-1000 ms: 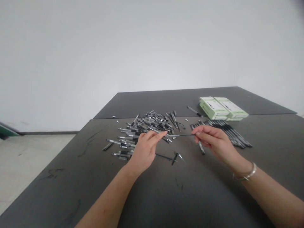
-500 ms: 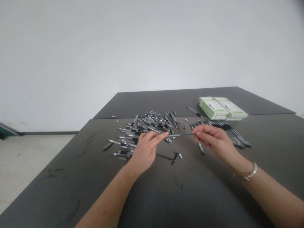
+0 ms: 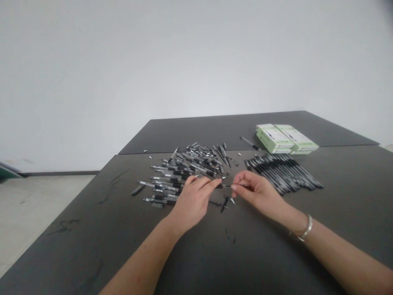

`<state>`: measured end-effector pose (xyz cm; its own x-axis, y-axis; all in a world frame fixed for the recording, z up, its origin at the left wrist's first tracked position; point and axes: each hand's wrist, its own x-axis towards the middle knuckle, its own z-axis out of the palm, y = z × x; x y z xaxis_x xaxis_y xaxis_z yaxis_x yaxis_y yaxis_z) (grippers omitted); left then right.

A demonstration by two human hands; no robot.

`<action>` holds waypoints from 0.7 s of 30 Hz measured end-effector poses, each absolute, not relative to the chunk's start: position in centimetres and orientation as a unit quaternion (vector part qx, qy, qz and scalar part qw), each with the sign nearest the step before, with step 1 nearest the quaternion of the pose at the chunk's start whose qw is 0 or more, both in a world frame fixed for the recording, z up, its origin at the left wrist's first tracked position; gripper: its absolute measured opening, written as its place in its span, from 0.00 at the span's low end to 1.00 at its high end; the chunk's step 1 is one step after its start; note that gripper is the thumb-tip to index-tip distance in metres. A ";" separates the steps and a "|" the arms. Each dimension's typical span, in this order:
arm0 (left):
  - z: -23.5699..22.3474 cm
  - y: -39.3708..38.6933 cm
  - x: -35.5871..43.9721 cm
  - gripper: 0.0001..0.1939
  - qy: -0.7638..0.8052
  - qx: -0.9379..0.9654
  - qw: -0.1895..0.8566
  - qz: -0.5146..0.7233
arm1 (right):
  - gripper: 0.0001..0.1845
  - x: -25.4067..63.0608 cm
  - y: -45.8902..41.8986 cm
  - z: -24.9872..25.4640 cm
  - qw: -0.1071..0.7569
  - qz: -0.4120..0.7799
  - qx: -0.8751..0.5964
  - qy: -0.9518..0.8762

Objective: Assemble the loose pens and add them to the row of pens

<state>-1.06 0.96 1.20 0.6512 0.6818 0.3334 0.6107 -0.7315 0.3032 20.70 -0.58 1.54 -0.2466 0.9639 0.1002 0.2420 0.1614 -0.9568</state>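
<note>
Over the dark table (image 3: 196, 262), my left hand (image 3: 193, 198) is closed on a pen barrel, mostly hidden by its fingers; a dark end (image 3: 219, 186) shows at the fingertips. A thin pen refill (image 3: 226, 186) bridges the short gap between the hands, in line with the barrel. Its other end is pinched between thumb and forefinger of my right hand (image 3: 256, 190). Just below the fingertips lie a small black piece (image 3: 224, 204), a silver cone-shaped tip (image 3: 232, 201) and another thin refill (image 3: 215, 203).
A loose heap of pens and parts (image 3: 196, 157) spreads behind and left of my left hand. Beyond my right hand, black-gripped pens (image 3: 285, 172) lie side by side in a row. Green-white boxes (image 3: 276, 141) stand behind them, with a single pen (image 3: 249, 142) to their left.
My right hand has moved left and slightly toward me, closer to my left hand. Less of the refill shows between them. My left hand has shifted slightly right and down.
</note>
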 end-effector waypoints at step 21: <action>1.2 0.8 -1.0 0.20 0.351 0.905 0.100 0.217 | 0.09 20.4 -0.5 1.0 0.449 0.588 -0.416 -0.529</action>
